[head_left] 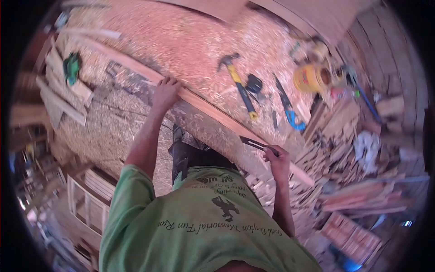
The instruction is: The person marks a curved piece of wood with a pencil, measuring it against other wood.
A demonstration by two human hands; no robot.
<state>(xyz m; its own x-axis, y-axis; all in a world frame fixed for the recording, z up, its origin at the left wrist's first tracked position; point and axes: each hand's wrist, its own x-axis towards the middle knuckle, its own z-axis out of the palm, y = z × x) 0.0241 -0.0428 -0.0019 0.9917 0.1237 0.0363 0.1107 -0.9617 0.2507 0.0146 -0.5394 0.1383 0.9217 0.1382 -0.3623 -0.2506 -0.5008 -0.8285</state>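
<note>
Long wooden strip (pixel 213 110): runs diagonally beneath both hands, bare span between them | Claw hammer (pixel 240 86), handsaw (pixel 284 102): beyond far edge, apart from strip | Left hand (pixel 166 93): partly closed, gripping strip | Right hand (pixel 277 158): closed around black slotted tool (pixel 252 143), tool over strip.

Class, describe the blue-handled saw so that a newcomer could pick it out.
Find the long, straight wooden board under the left hand. On the shavings beyond it, between the yellow-and-black hammer and the round yellow container, lies the saw. Its dark, narrow blade ends in a looped blue handle; the hammer's is straight.
</note>
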